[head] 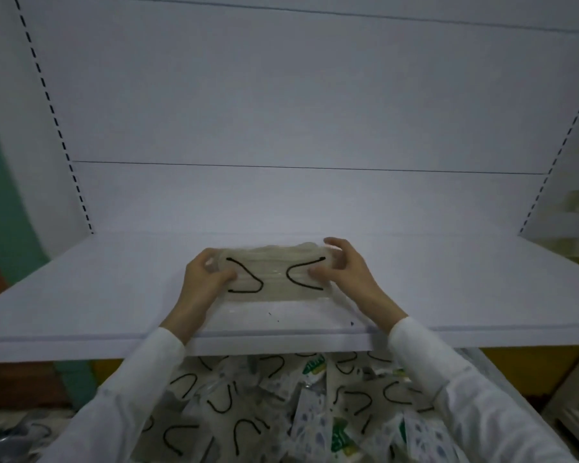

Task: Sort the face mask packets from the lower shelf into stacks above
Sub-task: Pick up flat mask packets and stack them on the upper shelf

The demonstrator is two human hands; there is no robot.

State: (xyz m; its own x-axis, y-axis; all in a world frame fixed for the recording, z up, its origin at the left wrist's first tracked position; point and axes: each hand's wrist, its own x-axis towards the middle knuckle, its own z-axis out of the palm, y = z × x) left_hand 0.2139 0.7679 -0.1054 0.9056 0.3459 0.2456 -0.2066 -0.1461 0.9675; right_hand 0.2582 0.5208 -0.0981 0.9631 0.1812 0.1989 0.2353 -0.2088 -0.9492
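A clear packet of beige face masks (274, 279) with black ear loops lies on the white upper shelf (97, 295), near its front edge and in the middle. My left hand (204, 279) grips its left end, thumb on top. My right hand (343, 270) grips its right end, fingers curled over the far corner. Below the shelf's front lip, a loose heap of mask packets (281, 406) fills the lower shelf, some beige with black loops, some in white printed wrappers with green labels.
White back panel (298, 105) and slotted uprights (47, 95) close the shelf bay on both sides. The upper shelf surface stretches wide left and right of the packet. A dark grey packet (17, 436) lies at the lower left. Yellow floor area shows at right.
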